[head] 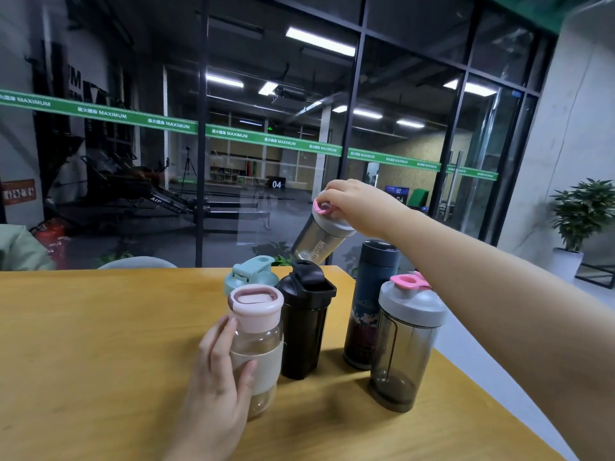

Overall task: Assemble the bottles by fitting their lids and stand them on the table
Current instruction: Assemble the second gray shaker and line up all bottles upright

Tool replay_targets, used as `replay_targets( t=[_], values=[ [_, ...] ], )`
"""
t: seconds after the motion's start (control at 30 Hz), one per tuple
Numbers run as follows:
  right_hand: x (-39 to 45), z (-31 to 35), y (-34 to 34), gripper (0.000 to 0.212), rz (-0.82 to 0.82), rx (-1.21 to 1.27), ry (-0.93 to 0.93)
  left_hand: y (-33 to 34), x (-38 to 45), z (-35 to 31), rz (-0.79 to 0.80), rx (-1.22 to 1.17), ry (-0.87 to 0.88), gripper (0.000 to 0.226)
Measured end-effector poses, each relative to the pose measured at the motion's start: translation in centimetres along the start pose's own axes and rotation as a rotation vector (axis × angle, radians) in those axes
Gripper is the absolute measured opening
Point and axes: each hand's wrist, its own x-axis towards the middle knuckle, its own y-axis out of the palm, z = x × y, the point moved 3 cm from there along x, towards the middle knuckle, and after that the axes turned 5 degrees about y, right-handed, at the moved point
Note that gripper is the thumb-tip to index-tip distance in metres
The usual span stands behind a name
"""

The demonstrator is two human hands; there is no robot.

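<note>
My right hand grips the grey lid with a pink loop of a smoky shaker bottle, held tilted in the air above the far table edge. My left hand wraps around a clear bottle with a pink lid standing near the front. Upright on the table stand a black shaker, a mint-lidded bottle behind the pink one, a dark blue flask, and a second smoky shaker with a grey lid and pink loop. All of them wear lids.
The yellow wooden table ends in a corner at the right, close to the bottles. A glass wall stands behind the table. A potted plant is on the floor at the far right. A grey chair back shows beyond the far edge.
</note>
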Motion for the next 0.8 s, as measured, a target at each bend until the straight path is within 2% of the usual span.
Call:
replay_targets(
  t=[0.07,0.27,0.47,0.57,0.7,0.8],
  values=[
    [-1.0,0.1,-1.1,0.036,-0.073,-0.007,-0.046,-0.1,0.2,-0.1,-0.002,0.005,-0.005,0.061],
    [-4.4,0.2,-4.8,0.052,-0.245,-0.068,-0.160,-0.7,0.5,-0.8,0.028,-0.044,-0.015,0.058],
    [-8.3,0.1,-7.9,0.053,-0.337,-0.125,-0.185,-2.3,2.2,-2.4,-0.062,-0.022,-0.020,0.063],
    [-10.0,0.3,-8.4,0.052,-0.337,-0.161,-0.225,-2.9,4.0,-4.1,-0.064,0.010,0.047,0.066],
    [-12.1,0.6,-9.1,0.063,-0.374,-0.164,-0.263,-3.1,8.3,-6.8,0.103,0.054,0.133,0.082],
    [-13.4,1.1,-9.3,0.051,-0.456,-0.157,-0.346,-3.1,11.4,-8.3,0.295,0.190,0.144,0.109]
  ],
)
